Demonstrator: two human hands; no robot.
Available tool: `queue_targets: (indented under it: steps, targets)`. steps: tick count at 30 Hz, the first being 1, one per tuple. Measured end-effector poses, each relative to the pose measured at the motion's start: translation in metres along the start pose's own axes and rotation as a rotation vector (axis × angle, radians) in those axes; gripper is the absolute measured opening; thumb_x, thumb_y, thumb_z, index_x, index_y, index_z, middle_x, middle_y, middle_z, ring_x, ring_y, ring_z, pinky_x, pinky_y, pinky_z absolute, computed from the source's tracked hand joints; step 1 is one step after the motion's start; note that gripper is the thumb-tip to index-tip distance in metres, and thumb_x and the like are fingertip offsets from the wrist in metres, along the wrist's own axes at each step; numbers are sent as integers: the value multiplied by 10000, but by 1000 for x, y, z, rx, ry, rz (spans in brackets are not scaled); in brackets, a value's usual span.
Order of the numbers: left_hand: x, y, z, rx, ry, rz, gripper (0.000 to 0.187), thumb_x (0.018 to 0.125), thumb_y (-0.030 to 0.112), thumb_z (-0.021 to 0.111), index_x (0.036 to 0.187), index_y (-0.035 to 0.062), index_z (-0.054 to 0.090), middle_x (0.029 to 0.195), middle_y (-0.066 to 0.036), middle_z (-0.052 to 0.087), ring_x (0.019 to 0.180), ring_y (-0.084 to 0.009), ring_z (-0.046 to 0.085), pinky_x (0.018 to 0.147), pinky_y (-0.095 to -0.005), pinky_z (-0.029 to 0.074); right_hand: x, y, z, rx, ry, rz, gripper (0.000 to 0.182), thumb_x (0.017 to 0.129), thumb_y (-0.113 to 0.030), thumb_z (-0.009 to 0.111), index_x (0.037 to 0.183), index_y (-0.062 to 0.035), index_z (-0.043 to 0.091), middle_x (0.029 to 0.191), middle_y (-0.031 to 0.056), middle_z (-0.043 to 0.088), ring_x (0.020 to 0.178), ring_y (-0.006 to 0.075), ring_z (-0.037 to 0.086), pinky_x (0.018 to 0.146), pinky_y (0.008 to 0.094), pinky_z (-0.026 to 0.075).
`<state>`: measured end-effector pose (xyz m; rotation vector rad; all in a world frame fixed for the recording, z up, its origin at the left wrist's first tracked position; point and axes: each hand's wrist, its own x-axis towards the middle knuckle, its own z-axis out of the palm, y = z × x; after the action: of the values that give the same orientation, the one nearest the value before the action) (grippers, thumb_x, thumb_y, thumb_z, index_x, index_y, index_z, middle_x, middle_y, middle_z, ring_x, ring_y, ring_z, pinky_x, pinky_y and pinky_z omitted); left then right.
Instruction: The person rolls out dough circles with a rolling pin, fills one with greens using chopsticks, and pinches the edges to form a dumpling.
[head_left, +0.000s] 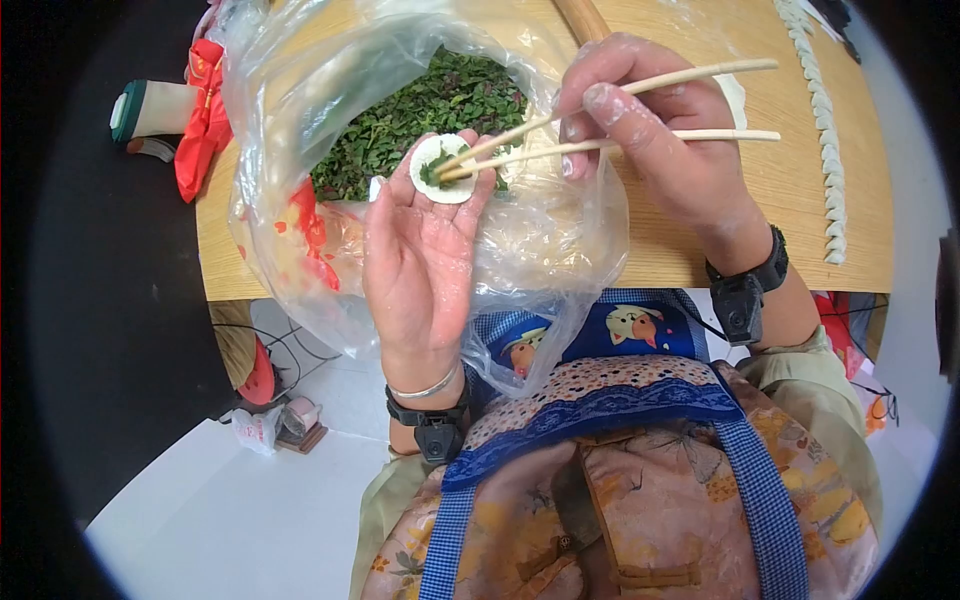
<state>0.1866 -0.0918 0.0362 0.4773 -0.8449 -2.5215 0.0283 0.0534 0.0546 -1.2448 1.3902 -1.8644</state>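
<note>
My left hand (425, 255) is palm up, with a small round white dough wrapper (425, 192) resting on its fingers. A little chopped green filling (432, 168) lies on the wrapper. Two wooden chopsticks (640, 87) are gripped in my right hand (665, 130), their tips touching that filling. My right fingers are dusted with white flour. Behind my left hand, a clear plastic bag (285, 110) lies open around a heap of chopped dark green leaves (415, 105).
A row of folded white dumplings (829, 150) lines the right side of the wooden table (740, 230). Part of a rolling pin (582, 18) shows at the top. At the left are a red bag (204, 120) and a white-and-green container (160, 108).
</note>
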Motion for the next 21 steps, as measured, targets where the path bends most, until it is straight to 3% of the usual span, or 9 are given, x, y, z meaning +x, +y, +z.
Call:
queue_targets:
  steps: [2,5,12,14,15,17,21]
  targets:
    - [0,0,0,8,12,11,523,1096,328,278,1395,-78,417,1413,-278,481,1348,-394,470,1156,-483,393,1,1,-1,-30,46,-92,201,1032,-137,518,1047,41,611,867,82,614,712,112,630,637,237,529]
    - [0,0,-2,16,-14,4,523,1094,329,286,1394,-79,419,1411,-262,489,1333,-383,487,1154,-476,397,0,1,2,-49,50,-16,210,1037,-142,507,1058,39,612,855,81,619,700,118,631,628,241,527]
    - [0,-1,-6,-11,-12,24,498,1084,304,311,1378,-79,435,1388,-249,514,1317,-379,503,1140,-481,412,-3,4,-10,-25,107,-70,216,1040,-153,507,1062,33,614,825,78,625,683,125,631,609,246,518]
    - [1,0,-7,-30,-1,30,491,1082,298,315,1371,-79,440,1383,-252,517,1314,-380,506,1139,-482,413,-3,4,-8,126,191,119,213,1023,-185,575,1037,22,621,838,78,664,710,96,635,628,214,532]
    - [1,0,-8,-22,-11,30,487,1081,297,318,1365,-78,447,1382,-254,517,1312,-377,508,1139,-482,413,-2,4,-10,125,191,119,213,1023,-185,575,1037,22,621,838,78,664,710,96,635,628,214,532]
    - [1,0,-8,-14,-21,31,483,1081,296,321,1359,-77,453,1381,-256,518,1310,-373,510,1139,-483,414,-2,4,-15,-83,92,-50,214,1040,-155,510,1049,31,615,790,73,620,668,123,625,605,242,513]
    - [1,0,-7,-10,8,30,479,1082,296,320,1351,-74,464,1381,-263,515,1307,-363,514,1139,-483,417,-1,3,-10,-100,116,-34,212,1040,-153,507,1031,29,616,768,70,614,656,120,620,604,239,508]
